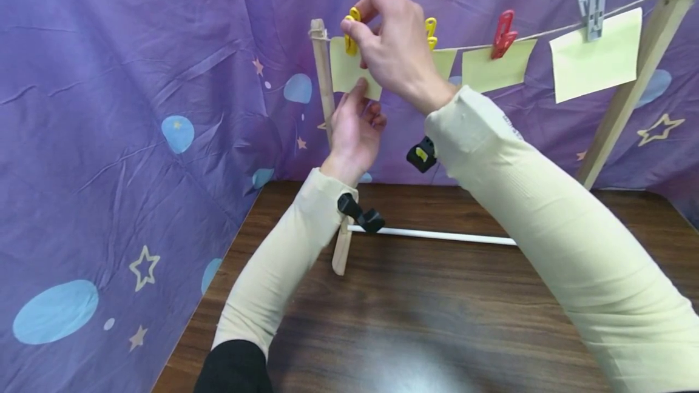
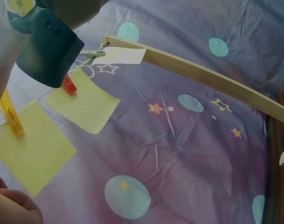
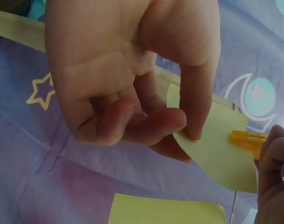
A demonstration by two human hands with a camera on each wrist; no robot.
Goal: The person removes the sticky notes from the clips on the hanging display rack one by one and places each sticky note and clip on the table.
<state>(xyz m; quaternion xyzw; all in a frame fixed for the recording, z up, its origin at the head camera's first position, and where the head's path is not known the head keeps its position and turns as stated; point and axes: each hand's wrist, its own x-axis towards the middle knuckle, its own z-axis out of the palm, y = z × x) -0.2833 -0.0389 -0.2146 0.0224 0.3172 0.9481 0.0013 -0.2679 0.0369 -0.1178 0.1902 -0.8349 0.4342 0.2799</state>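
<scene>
My right hand [image 1: 401,47] pinches a yellow clothespin [image 1: 351,45] between thumb and fingers at the left end of the string. The clothespin's jaws are at the top of a pale yellow paper note [image 1: 341,73]. Below it, my left hand [image 1: 356,132] holds that note's lower edge, thumb in front and fingers behind, as the right wrist view shows of the left hand [image 3: 142,84]. Right of this, another note [image 2: 34,149] hangs from a second yellow clothespin [image 2: 11,114], partly hidden by my right hand in the head view.
Farther right, a red clothespin [image 1: 503,35] and a grey clothespin [image 1: 594,10] hold notes on the string. Wooden posts [image 1: 636,83] stand at both ends, with a white rod [image 1: 437,235] low between them. Underneath is a brown wooden table [image 1: 415,296]; purple patterned cloth [image 1: 136,77] hangs behind.
</scene>
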